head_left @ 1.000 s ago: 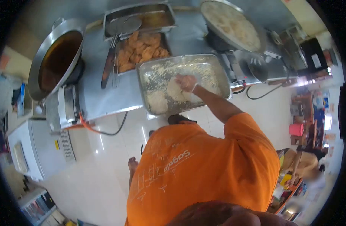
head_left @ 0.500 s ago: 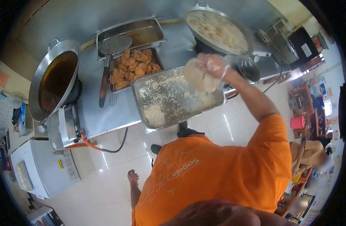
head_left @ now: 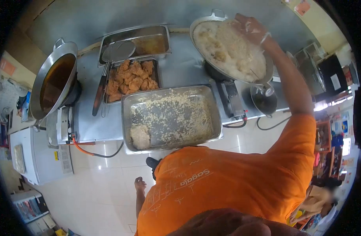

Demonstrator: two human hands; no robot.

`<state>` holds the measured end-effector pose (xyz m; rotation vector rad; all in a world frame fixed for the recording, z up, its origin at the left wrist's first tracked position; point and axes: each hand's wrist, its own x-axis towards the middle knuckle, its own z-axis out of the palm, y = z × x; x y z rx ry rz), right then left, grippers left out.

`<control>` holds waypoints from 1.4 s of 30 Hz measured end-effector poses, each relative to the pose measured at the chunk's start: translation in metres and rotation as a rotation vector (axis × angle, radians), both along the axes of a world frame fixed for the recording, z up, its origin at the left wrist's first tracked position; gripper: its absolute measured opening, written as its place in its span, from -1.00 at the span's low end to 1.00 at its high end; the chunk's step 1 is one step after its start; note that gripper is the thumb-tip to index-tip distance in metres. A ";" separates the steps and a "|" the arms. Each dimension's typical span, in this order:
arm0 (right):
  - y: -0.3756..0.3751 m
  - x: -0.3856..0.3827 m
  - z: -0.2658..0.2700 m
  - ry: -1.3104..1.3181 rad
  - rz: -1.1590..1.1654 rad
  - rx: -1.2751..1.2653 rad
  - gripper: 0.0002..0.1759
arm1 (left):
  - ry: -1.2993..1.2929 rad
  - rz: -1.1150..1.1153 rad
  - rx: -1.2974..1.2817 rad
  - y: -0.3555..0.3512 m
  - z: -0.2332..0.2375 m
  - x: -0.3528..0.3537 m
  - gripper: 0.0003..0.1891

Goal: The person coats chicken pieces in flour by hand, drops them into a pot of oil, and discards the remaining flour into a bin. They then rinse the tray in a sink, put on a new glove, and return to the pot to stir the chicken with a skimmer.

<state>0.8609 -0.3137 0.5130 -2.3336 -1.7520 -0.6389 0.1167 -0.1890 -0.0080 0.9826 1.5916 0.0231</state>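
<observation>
My right hand (head_left: 251,30), in a clear plastic glove, is over the far-right wok (head_left: 270,65) of foaming oil. Its fingers grip a pale, flour-coated chicken piece (head_left: 232,34), which is low against the foam; the foam blurs its lower edge. Down by my side hangs my left hand (head_left: 140,184), holding nothing, fingers loosely bent and apart. In front of my body, a steel tray (head_left: 172,144) contains scattered coating crumbs and one coated piece (head_left: 140,137) in its near-left corner.
Fried chicken pieces (head_left: 133,76) fill a smaller tray behind. A skimmer (head_left: 118,51) rests across a deep steel pan (head_left: 167,39). A wok of dark oil (head_left: 56,86) is at left, a small black pan (head_left: 264,100) at right. Another person (head_left: 316,200) is at far right.
My right hand has carried the coated chicken piece from above the crumb tray, away from me, to over the foaming wok. My left hand stays hanging by my side.
</observation>
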 end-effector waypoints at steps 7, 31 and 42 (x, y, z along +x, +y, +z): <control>0.027 0.059 -0.082 0.277 -0.023 -0.085 -0.56 | -0.255 0.359 -0.138 -0.054 -0.004 0.005 -0.75; 0.044 0.021 0.061 -0.178 0.032 -0.004 -0.62 | 0.100 0.111 0.095 -0.064 0.007 -0.062 -0.81; 0.146 -0.322 -0.079 0.784 0.331 -0.320 -0.67 | 0.056 0.168 0.103 0.037 0.045 -0.151 -0.79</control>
